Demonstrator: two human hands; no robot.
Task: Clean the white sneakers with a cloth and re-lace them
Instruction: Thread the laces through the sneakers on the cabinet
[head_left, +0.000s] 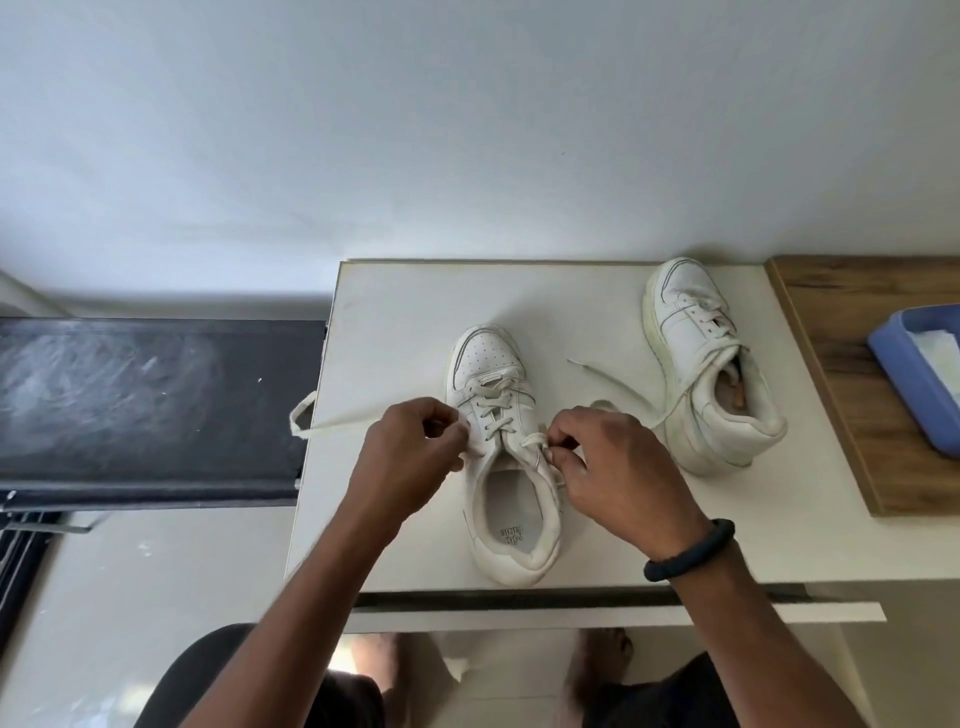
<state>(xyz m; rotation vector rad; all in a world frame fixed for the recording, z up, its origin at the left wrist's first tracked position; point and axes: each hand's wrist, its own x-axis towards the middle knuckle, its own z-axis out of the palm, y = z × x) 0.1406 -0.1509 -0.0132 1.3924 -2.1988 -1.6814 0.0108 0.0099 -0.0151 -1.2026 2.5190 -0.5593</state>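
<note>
**Near sneaker held at the upper eyelets by both hands**
The near sneaker (511, 509) lay between the hands, its toe pointing away from the person and its long axis running front to back. The left hand (410, 452) pinched the lace (332, 423), and the right hand (618, 467) pinched it at the right-side eyelets. The second sneaker (706, 374) sat apart to the right (toe also away) on the white table (395, 322), against a pale wall (467, 130).
</note>
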